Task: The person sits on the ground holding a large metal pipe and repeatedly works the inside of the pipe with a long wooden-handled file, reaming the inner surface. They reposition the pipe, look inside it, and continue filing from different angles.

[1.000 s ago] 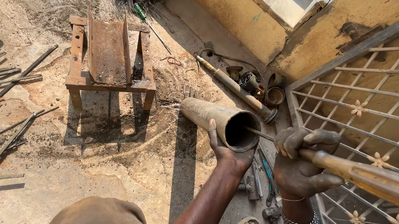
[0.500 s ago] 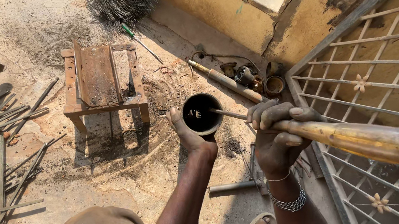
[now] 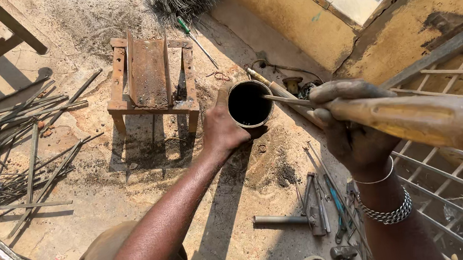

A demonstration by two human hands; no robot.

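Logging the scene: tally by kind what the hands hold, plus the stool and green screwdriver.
Metal pipe, in left hand: 1
Wooden-handled tool, in right hand: 1
Rusty metal stool: 1
Green-handled screwdriver: 1
Total: 4

Bare forearms, brown trousers (image 3: 118,256), silver bracelets (image 3: 386,211) on right wrist
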